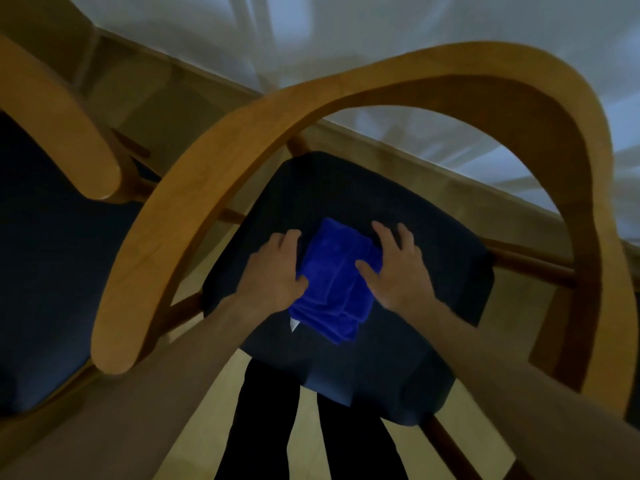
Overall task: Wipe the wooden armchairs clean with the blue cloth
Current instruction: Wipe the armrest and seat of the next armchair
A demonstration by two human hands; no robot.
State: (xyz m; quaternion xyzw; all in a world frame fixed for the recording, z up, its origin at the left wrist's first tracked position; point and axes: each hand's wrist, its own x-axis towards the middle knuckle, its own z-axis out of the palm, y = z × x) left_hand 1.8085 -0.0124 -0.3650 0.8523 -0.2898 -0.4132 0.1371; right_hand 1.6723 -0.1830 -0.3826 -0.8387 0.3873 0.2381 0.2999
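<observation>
A folded blue cloth lies on the dark navy seat cushion of a wooden armchair. The chair's curved wooden back and arm rail arches over the seat. My left hand rests on the cloth's left edge, thumb tucked against it. On the cloth's right edge my right hand lies flat, fingers spread, thumb on the fabric. A small white tag sticks out at the cloth's near left corner.
A second wooden armchair with a dark seat stands close on the left, its arm nearly touching the first chair's rail. White sheer curtains hang behind. My dark trouser legs stand on a pale wood floor below the seat.
</observation>
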